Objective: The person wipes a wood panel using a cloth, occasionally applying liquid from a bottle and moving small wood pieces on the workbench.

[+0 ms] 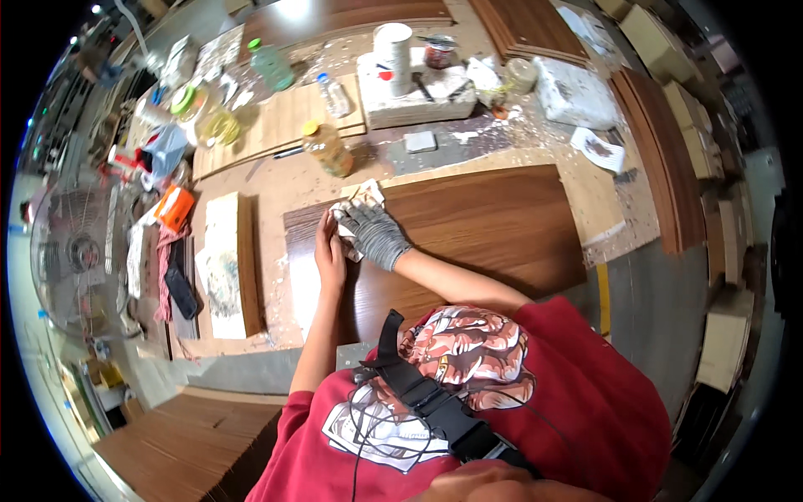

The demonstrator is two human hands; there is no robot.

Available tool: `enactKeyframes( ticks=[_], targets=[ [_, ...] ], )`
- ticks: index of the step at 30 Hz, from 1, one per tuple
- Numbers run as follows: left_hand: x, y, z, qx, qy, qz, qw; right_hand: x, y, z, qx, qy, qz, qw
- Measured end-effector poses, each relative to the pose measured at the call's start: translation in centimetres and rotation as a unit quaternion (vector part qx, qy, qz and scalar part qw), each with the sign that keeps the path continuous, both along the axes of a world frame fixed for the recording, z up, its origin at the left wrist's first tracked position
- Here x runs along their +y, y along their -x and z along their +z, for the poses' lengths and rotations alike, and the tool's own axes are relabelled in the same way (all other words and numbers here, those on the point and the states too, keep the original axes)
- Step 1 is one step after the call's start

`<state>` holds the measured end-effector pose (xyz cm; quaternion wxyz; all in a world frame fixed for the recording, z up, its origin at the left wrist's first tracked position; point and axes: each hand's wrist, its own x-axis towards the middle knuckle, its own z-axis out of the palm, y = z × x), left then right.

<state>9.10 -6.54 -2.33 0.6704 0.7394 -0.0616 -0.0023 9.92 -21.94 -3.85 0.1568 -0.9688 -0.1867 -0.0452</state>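
Observation:
A dark brown wood-grain panel (485, 222) lies flat on the workbench before me. My right hand (375, 233), in a grey knit glove, presses a crumpled whitish rag (368, 194) onto the panel near its far left corner. Its fingers are spread over the cloth, with some of it bunched beneath them. My left hand (329, 255) is bare and stands on edge beside the rag, fingers stretched out and close to the gloved fingertips. It seems to touch the rag's left side. Part of the rag is hidden under the glove.
Beyond the panel stand a yellow-capped bottle (327, 149), a white foam block (418, 102) with a white canister (393, 54), and a grey square pad (420, 141). A paint-smeared block (227, 268) and a fan (82, 251) are at left. Stacked brown panels (657, 159) lie at right.

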Motion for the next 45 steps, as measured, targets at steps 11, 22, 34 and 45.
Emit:
enactKeyframes(
  ticks=[11,22,34,45],
  targets=[
    [0.9,1.9,1.9,-0.089,-0.337,0.001,0.937,-26.1,2.3,5.1,0.067,-0.175,-0.355,0.916],
    [-1.2,1.8,2.6,-0.076,-0.523,-0.047,0.848,-27.6,2.6,-1.4,-0.015,-0.025,-0.323,0.946],
    [-1.4,1.4,1.2,-0.071,-0.577,-0.047,0.812,-43.8,9.4,-3.8,-0.043,-0.142,-0.431,0.890],
    [-1.9,1.5,1.6,-0.048,-0.573,-0.043,0.817,-39.7,30.1,0.4,-0.072,-0.141,-0.410,0.898]
  ],
)
